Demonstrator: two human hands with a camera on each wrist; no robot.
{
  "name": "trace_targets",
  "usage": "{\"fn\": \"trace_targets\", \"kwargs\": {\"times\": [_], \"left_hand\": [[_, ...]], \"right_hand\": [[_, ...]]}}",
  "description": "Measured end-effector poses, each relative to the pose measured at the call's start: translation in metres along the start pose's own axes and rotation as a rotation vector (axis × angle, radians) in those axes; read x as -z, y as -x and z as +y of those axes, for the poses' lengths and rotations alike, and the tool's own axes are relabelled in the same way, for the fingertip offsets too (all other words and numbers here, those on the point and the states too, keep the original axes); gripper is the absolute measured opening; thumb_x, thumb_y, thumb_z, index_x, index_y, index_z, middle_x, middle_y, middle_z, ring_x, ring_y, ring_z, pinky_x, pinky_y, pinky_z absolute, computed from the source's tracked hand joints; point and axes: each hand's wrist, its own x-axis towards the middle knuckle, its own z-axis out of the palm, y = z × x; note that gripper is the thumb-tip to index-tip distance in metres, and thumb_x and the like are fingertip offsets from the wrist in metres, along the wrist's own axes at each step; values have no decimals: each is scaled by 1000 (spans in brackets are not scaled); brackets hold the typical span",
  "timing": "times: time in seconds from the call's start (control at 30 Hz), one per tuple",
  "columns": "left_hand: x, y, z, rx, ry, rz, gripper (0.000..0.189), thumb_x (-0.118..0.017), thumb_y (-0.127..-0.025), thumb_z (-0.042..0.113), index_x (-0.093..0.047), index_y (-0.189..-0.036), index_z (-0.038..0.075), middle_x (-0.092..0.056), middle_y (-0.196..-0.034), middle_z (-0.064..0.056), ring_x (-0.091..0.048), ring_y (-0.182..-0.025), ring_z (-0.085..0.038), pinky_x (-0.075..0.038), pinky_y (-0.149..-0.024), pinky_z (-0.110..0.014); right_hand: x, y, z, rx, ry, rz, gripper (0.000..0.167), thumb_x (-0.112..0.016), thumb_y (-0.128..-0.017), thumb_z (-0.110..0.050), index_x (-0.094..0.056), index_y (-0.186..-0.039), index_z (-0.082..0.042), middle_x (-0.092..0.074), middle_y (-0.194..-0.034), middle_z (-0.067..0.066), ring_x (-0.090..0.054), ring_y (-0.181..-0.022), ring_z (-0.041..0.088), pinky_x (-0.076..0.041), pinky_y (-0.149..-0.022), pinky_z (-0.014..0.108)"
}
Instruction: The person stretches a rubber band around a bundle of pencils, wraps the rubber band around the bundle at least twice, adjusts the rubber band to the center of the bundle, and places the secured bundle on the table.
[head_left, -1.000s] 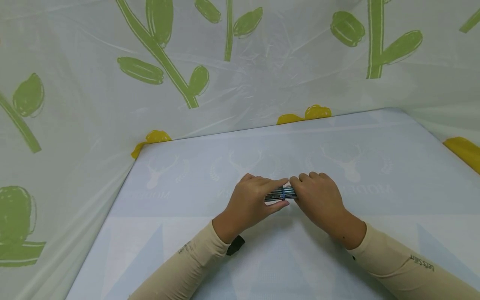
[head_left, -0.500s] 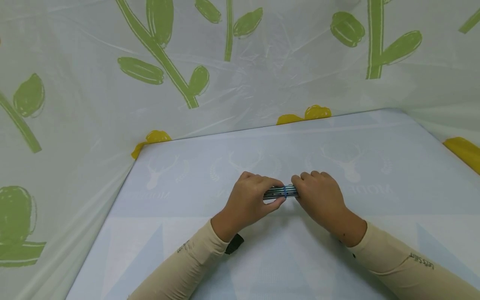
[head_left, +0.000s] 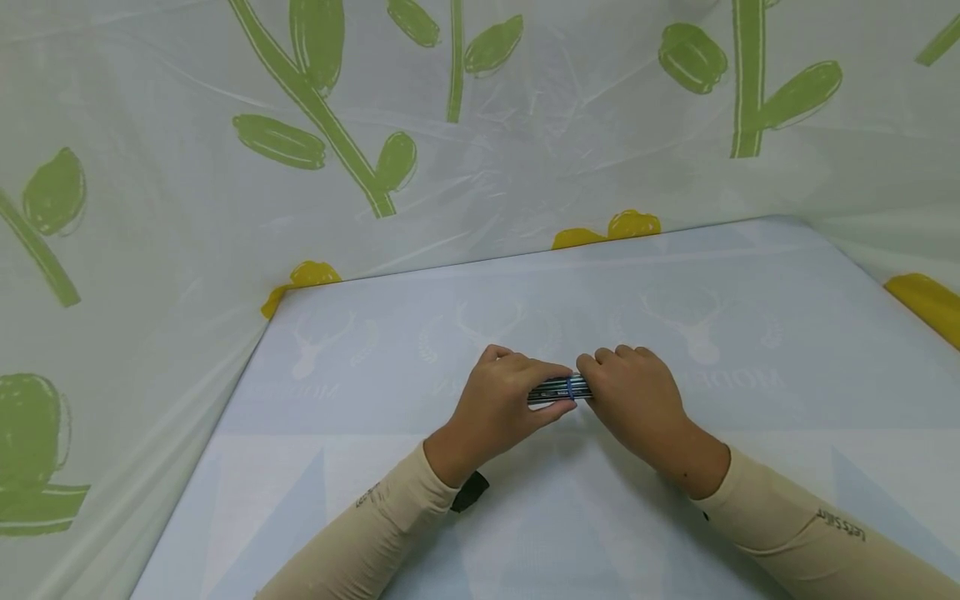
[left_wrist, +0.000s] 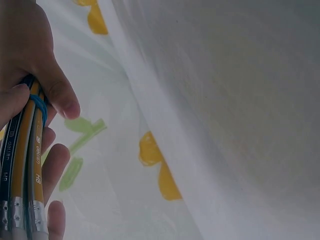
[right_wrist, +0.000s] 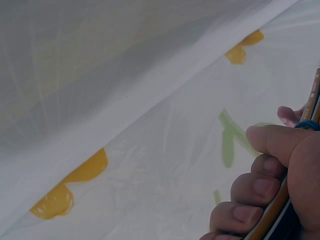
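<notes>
A bundle of pencils [left_wrist: 22,165], yellow and dark striped, is tied with a blue rubber band [left_wrist: 37,107]. In the head view the bundle lies sideways between both hands, above the table. My left hand [head_left: 498,396] holds one end, its thumb and forefinger on opposite sides beside the band. White erasers and silver ferrules show at that end in the left wrist view. My right hand [head_left: 636,408] grips the other end, with fingers [right_wrist: 250,187] curled round the pencils and its thumb extended near the band. That grip hides the far end of the bundle in the head view.
A pale table cover [head_left: 555,517] with faint deer and triangle prints lies under the hands. Behind it hangs a whitish plastic sheet [head_left: 562,150] with green leaves and yellow flowers. A small black object [head_left: 470,492] shows beneath the left wrist.
The hands moved slightly apart half a second ago and are now closer again. The left thumb and forefinger shift a little along the bundle near the band; both hands keep hold.
</notes>
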Motion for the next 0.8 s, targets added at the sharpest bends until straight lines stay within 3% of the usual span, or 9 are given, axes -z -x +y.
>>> {"fn": "trace_targets", "kwargs": {"times": [0.4, 0.8], "left_hand": [[1, 0, -1, 5, -4, -8, 35, -85, -79, 38, -76, -107, 19, -78, -95, 8, -71, -81, -4, -46, -76, -27], [2, 0, -5, 36, -9, -20, 36, -85, -79, 36, -75, -110, 19, -78, -100, 9, -71, -85, -5, -45, -75, -26]], "right_hand": [[-2, 0, 2, -8, -8, -2, 22, -85, -74, -8, -64, -81, -7, -62, -64, 6, -47, -52, 17, -41, -49, 30], [-3, -3, 7, -68, 9, -70, 25, -88, -74, -13, -68, -87, -5, -64, -68, 6, -49, -55, 17, -43, -51, 29]]}}
